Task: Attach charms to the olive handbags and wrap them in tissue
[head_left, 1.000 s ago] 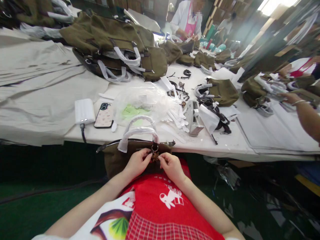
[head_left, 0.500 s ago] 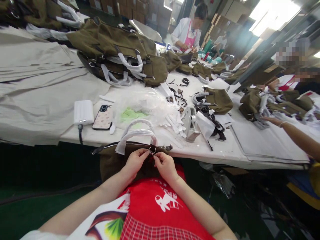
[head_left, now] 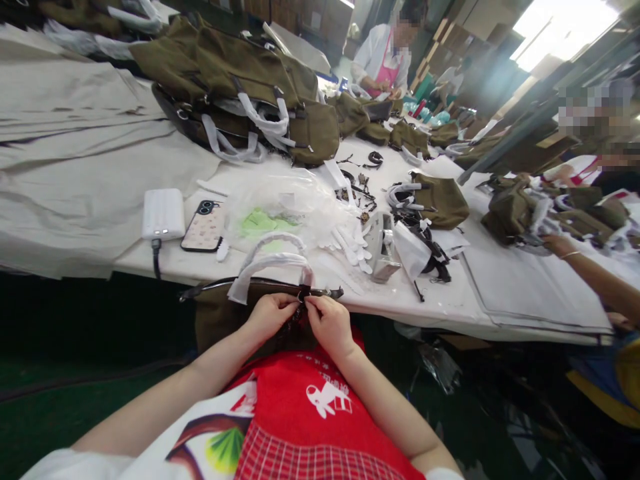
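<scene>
An olive bag (head_left: 215, 320) with a dark zipper edge hangs at the table's front edge, its handle (head_left: 270, 261) wrapped in white and standing up. My left hand (head_left: 271, 316) pinches a small metal ring (head_left: 301, 297) at the base of the handle. From the right, my right hand (head_left: 329, 323) closes its fingertips on the same ring and the dark strap beside it. The two hands nearly touch. Small dark pieces dangle just below the ring, too small to make out.
On the white table (head_left: 450, 303) lie a power bank (head_left: 163, 213), a phone (head_left: 204, 227), plastic bags (head_left: 280, 200), a metal holder (head_left: 384, 250) and dark straps (head_left: 434, 257). Olive bags (head_left: 240, 73) are piled behind. A co-worker's arm (head_left: 595, 273) reaches in from the right.
My right hand's fingers have closed in nearer to my left fingertips at the ring. The co-worker's hand at the right has shifted slightly. The view has tilted a little.
</scene>
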Demonstrator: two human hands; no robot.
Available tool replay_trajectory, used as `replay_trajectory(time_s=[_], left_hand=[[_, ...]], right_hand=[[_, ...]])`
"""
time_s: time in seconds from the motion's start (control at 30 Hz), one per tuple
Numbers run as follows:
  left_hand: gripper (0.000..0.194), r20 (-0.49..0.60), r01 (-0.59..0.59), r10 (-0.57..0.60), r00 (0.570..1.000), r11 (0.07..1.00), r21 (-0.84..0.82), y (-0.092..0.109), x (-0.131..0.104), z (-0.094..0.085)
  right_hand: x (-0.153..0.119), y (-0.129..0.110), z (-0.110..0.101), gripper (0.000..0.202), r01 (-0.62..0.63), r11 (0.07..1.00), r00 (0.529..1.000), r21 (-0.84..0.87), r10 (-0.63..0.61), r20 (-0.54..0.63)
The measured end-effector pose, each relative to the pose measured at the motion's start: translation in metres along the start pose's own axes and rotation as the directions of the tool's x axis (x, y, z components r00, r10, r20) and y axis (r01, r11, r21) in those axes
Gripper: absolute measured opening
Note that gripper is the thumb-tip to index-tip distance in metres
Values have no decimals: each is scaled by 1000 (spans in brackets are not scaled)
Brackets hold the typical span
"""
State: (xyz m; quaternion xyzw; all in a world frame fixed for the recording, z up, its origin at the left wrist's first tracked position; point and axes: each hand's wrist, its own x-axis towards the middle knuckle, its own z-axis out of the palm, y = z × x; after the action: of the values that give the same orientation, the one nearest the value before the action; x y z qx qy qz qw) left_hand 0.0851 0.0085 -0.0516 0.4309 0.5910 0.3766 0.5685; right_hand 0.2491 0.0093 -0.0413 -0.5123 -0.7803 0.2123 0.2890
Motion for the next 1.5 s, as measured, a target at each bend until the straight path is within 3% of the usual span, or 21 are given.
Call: replay_trajectory(time_s=[0.1, 0.23, 0.53, 0.63, 0.7, 0.83, 1.03, 1.17, 1.27, 1.37, 1.5], left_hand=[[25, 16, -65, 63, 998, 982, 175, 0, 4, -2], [28, 99, -67, 29, 995, 911, 407, 1, 11, -5], [23, 249, -55, -67, 966, 889, 454, 7, 19, -6], [24, 236, -115, 3, 972, 879, 463, 13, 12, -5], [25, 182, -200, 124, 975, 845, 496, 16, 7, -5], [24, 142, -357, 336, 931, 758, 546, 16, 2, -5], [23, 180, -413, 386, 905, 694, 589, 11, 1, -8], [25, 193, -412, 373, 907, 699, 585, 20, -8, -9], [24, 117, -377, 394, 912, 688, 620, 30, -20, -10], [26, 70, -426, 489, 869, 670, 607, 37, -26, -10], [17, 128, -551, 575, 808, 660, 510, 40, -21, -9]], right_hand=[[2, -1, 0, 20, -20, 1000, 1000, -2, 20, -4], [4, -4, 0, 18, -29, 999, 999, -15, 30, 19], [3, -4, 5, 19, -42, 999, 999, -30, 43, 25], [3, -3, 5, 20, -52, 999, 999, -1, 52, -4], [3, -3, 3, 20, -62, 997, 997, 39, 63, -35], [9, -6, -2, 17, -113, 987, 992, 118, 119, -44], [22, -12, -3, 15, -209, 967, 978, 144, 209, 12], [22, -12, 1, 20, -244, 913, 962, 326, 270, -37], [17, -12, -2, 24, -252, 853, 946, 457, 317, -71], [11, -15, -8, 24, -249, 809, 946, 533, 320, -44], [6, -19, -11, 20, -252, 753, 951, 607, 310, 10]])
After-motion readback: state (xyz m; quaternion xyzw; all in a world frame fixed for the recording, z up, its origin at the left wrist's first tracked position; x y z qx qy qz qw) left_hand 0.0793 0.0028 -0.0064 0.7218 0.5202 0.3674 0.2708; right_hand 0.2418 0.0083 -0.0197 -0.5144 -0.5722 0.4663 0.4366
